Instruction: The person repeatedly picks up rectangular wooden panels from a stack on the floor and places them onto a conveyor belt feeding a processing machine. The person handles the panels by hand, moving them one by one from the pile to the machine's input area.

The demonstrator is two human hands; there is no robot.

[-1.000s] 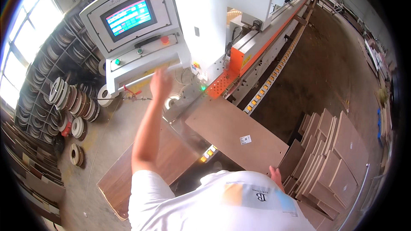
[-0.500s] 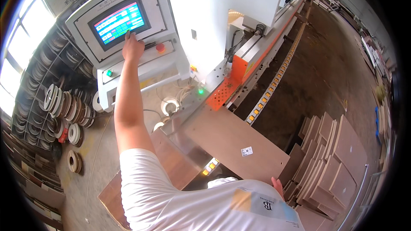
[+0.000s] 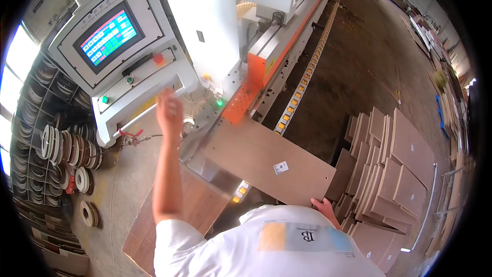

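Note:
My left hand (image 3: 170, 113) hangs in the air in front of the handrail of a grey control panel (image 3: 148, 7), smeared by motion, its fingers hard to read. The panel's lit touchscreen (image 3: 110, 38) stands beyond it. A flat brown board (image 3: 256, 154) with a white label (image 3: 280, 167) lies on the machine's bed, its far end by an orange perforated guard (image 3: 241, 100). At the board's near right corner my right hand (image 3: 324, 209) grips the edge, thumb and fingers partly showing.
A red stop button (image 3: 158, 59) and a green button (image 3: 105, 99) sit on the panel. A roller track (image 3: 297, 95) runs away beside the machine. Stacked brown boards (image 3: 382, 174) stand at the right. Edging rolls (image 3: 64, 146) fill the left, and a wooden tabletop (image 3: 177, 210) lies nearby.
My left hand has come off the touchscreen and moved down toward me. More of my right hand now shows at the board's corner. The view has shifted to the right.

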